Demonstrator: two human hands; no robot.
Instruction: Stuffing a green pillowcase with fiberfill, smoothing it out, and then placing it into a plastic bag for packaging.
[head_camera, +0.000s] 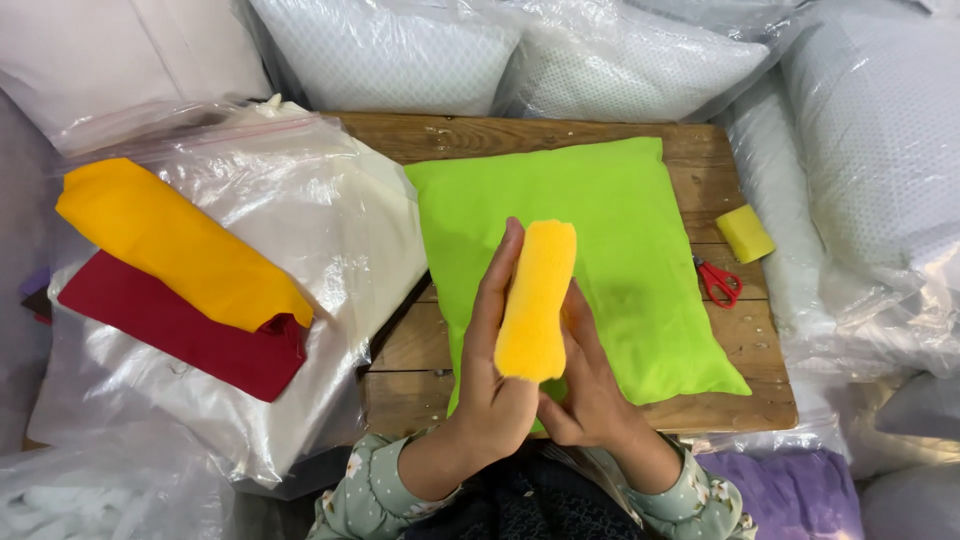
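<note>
Yellow roll (536, 300) upright above green pillow (580, 270), clasped between left hand (492, 375) and right hand (585, 385). Best kept tight, palms pressing evenly, clear of scissors (717, 281) on worktop (470, 136).

The yellow roll (537, 300) hides the right hand (590, 385)'s fingertips and part of the left hand (492, 375)'s palm. The green pillow (620, 230) covers much of the counter (500, 135). The scissors (718, 281)' blades lie tucked under the pillow's right edge. The picture's edges cut off the bagged pillows (880, 120).
</note>
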